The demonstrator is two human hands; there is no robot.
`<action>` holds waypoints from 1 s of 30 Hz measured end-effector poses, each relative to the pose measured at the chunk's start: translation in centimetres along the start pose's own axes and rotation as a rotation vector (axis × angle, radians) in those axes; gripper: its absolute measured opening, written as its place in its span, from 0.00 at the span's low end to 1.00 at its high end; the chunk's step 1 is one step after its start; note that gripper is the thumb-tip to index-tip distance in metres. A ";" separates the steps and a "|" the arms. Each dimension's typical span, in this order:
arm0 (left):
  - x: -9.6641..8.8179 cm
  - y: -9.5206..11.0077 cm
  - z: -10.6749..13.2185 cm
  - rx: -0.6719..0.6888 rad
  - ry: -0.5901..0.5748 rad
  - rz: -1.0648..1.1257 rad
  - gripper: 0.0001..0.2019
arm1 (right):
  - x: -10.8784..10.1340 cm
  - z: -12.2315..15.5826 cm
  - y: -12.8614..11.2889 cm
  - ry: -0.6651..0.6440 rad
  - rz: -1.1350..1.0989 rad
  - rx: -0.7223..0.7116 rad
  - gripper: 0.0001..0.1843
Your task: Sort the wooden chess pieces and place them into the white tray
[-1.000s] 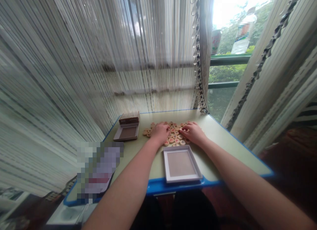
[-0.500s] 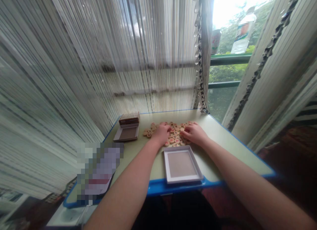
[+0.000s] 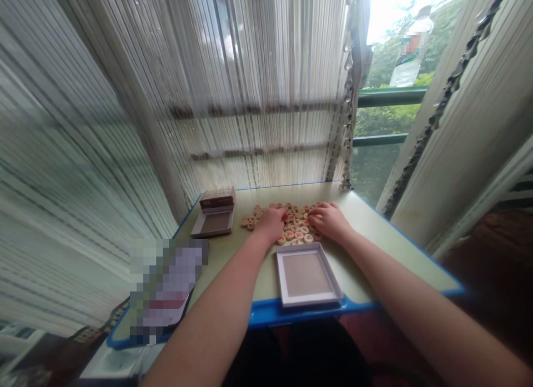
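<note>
Round wooden Chinese chess pieces [image 3: 298, 229] with red and dark characters lie in a loose spread on the pale tabletop. My left hand [image 3: 271, 223] rests over the left part of the spread, its fingers loosely bent and touching pieces. On the right side, my right hand [image 3: 331, 221] lies low with fingers apart, the tips on pieces there. No piece shows lifted in either hand. In front of the pieces, near the table edge, sits a shallow open box tray [image 3: 308, 273] with nothing in it.
A second open box part [image 3: 214, 223] stands at the back left, a brown box [image 3: 217, 197] behind it. A blurred-out flat device [image 3: 175, 284] lies at the left edge. The table [image 3: 395, 265] has a blue rim. String curtains [image 3: 250, 87] and a window with a bottle [image 3: 410, 51] stand behind.
My right hand has shifted slightly, and several pieces beside its thumb lie differently, with more showing in the middle. My left hand has barely moved. The camera view has tilted a little.
</note>
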State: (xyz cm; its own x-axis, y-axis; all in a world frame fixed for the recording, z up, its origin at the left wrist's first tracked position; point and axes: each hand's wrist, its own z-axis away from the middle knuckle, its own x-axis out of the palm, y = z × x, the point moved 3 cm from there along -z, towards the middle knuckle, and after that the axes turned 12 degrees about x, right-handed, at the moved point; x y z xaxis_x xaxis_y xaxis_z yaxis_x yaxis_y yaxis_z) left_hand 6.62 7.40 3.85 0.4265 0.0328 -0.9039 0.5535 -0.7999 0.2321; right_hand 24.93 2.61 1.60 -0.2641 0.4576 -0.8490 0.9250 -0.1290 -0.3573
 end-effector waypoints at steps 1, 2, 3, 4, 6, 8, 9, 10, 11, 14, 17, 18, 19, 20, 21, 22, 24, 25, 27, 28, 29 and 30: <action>0.0 0.0 0.0 -0.004 -0.003 0.000 0.11 | 0.0 0.0 0.0 -0.001 -0.002 0.002 0.13; 0.0 0.0 0.0 -0.007 -0.006 0.001 0.11 | 0.0 0.0 0.0 -0.001 -0.004 0.003 0.13; 0.0 -0.1 0.0 -0.009 -0.007 0.001 0.11 | 0.1 0.0 0.1 -0.001 -0.007 0.002 0.13; 0.0 -0.1 0.0 -0.011 -0.008 0.000 0.11 | 0.1 0.0 0.1 -0.002 -0.010 0.001 0.13; 0.0 -0.1 0.0 -0.017 -0.014 -0.004 0.11 | 0.1 0.0 0.1 -0.001 -0.016 0.000 0.13; 0.1 -0.1 0.0 -0.018 -0.028 -0.007 0.11 | 0.0 -0.1 0.1 -0.002 -0.020 0.000 0.13; 0.1 0.0 0.0 -0.017 -0.034 -0.009 0.11 | 0.0 -0.1 0.1 -0.003 -0.022 0.001 0.12; 0.1 0.0 0.0 -0.014 -0.037 -0.010 0.11 | 0.0 -0.1 0.2 -0.004 -0.023 0.003 0.12; 0.0 0.1 0.0 -0.012 -0.033 -0.010 0.11 | 0.0 -0.1 0.2 -0.006 -0.024 0.005 0.12; -0.8 0.1 0.1 -0.031 0.003 -0.011 0.12 | 0.0 -0.1 0.4 -0.008 -0.027 0.017 0.13; -1.9 -0.6 0.5 -0.127 0.022 -0.021 0.13 | 0.2 -0.1 0.6 -0.007 -0.029 0.020 0.14; -2.2 -1.0 0.6 -0.162 0.006 -0.014 0.12 | 0.2 -0.1 0.6 -0.009 -0.030 0.016 0.14; -2.3 -1.5 0.8 -0.185 -0.020 -0.001 0.11 | 0.3 -0.1 0.6 -0.012 -0.031 0.010 0.14; -2.3 -1.8 0.9 -0.195 -0.053 0.019 0.10 | 0.3 -0.1 0.6 -0.015 -0.033 0.005 0.13; -2.3 -2.2 1.0 -0.194 -0.084 0.043 0.10 | 0.3 -0.1 0.7 -0.018 -0.035 0.003 0.13; -2.2 -2.4 1.1 -0.190 -0.111 0.068 0.09 | 0.2 -0.1 0.7 -0.019 -0.036 0.005 0.13; -2.0 -2.7 1.3 -0.185 -0.152 0.115 0.10 | 0.1 -0.1 0.6 -0.020 -0.031 0.016 0.13; -1.9 -2.6 1.4 -0.186 -0.169 0.129 0.10 | 0.0 -0.1 0.6 -0.018 -0.025 0.023 0.13; -2.0 -2.2 1.6 -0.185 -0.194 0.121 0.10 | 0.0 -0.1 0.6 -0.014 -0.015 0.029 0.13; -2.1 -1.9 1.6 -0.178 -0.205 0.096 0.10 | 0.0 -0.1 0.6 -0.016 -0.012 0.026 0.13; -2.2 -1.5 1.7 -0.168 -0.215 0.062 0.09 | 0.0 -0.1 0.5 -0.021 -0.010 0.020 0.13; -2.4 -1.2 1.7 -0.159 -0.223 0.026 0.09 | 0.1 -0.1 0.6 -0.028 -0.009 0.015 0.13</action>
State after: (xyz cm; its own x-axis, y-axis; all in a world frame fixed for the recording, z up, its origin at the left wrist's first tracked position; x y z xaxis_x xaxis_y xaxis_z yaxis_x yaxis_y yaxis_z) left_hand 3.73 7.23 5.14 0.2833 -0.1331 -0.9498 0.6571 -0.6944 0.2933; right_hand 25.43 2.69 1.32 -0.2802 0.4341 -0.8562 0.9184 -0.1381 -0.3707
